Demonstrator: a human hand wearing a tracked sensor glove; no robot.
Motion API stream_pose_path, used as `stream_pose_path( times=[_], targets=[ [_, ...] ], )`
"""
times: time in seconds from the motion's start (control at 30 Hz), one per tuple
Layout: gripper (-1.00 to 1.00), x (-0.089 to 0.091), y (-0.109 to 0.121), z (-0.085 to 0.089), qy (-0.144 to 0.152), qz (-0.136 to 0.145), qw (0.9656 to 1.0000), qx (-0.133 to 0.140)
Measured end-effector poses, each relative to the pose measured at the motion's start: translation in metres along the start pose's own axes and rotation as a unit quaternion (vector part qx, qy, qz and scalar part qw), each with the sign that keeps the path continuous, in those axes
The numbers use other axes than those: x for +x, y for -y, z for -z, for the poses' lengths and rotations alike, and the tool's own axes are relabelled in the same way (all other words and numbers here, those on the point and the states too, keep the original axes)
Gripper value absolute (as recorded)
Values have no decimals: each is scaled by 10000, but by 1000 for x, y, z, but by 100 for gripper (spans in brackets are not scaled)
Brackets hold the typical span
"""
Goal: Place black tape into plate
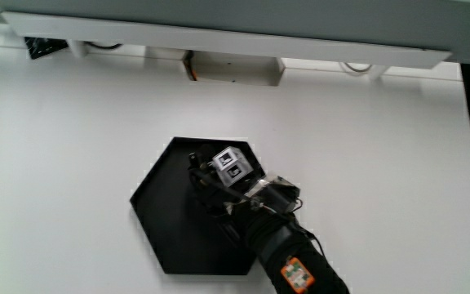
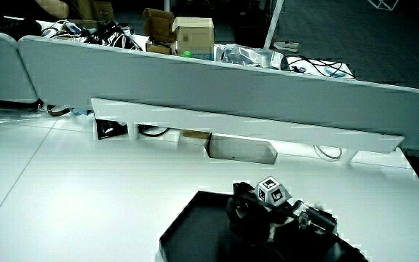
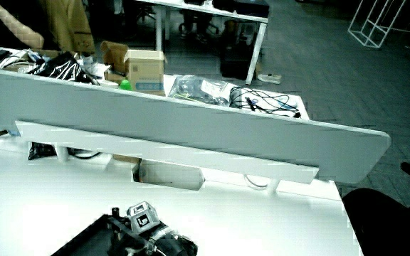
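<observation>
1. The hand is over the black hexagonal plate on the white table, its patterned cube facing up.
2. Black on black hides the tape; it is probably under the palm, but I cannot tell whether the fingers grip it.
3. Risk: the tape sticks to the glove on lifting and comes off the plate.
4. Risk: the forearm crosses the plate's rim and could nudge it.

White table carried one item lying directly on it: a black hexagonal plate, flat on the surface, directly under the gloved fingers. Plate's rim extended past the fingertips toward the low partition. In both side views the plate lay nearer the person than the partition.
</observation>
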Motion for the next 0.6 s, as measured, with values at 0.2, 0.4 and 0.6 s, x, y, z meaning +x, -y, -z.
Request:
stream_pose_path(
  times=[0.2,0.4,0.6],
  targets=[
    [0,-1,-10,14,236,166,9987,-418],
    [0,1,-11,23,305,190,9976,-594],
    [-8,1,-14,30,487,291,9932,-1014]
  ],
)
